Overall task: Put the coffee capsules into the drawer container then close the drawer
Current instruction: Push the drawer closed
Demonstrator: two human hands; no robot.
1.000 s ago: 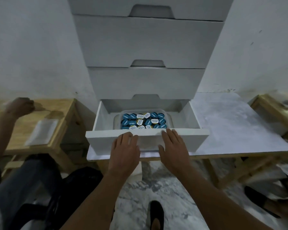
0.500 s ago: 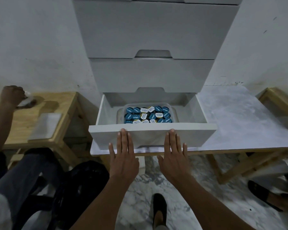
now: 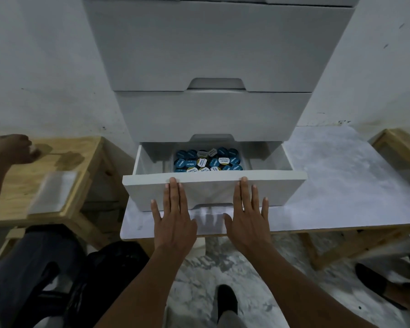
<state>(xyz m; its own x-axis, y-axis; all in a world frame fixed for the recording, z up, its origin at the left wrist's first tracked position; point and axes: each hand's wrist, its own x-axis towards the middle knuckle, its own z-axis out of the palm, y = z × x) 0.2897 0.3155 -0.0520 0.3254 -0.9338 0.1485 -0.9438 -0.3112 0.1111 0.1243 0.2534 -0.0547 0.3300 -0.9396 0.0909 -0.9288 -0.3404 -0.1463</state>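
A grey cabinet (image 3: 213,55) fills the upper centre, and its bottom drawer (image 3: 282,188) stands open at mid-frame. The left hand (image 3: 174,223) and right hand (image 3: 249,223) press flat, fingers straight, against the drawer front, likely to push it shut. The capsules (image 3: 208,160) sit inside it in a clear tub (image 3: 246,159).

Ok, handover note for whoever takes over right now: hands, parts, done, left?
Left hand: flat, fingers straight, against the front of the drawer.
Right hand: the same, beside it.
Coffee capsules: in the clear container inside the drawer.
Done: capsules are loaded, and none show outside the container.
Left: the drawer is open. Push it fully shut.
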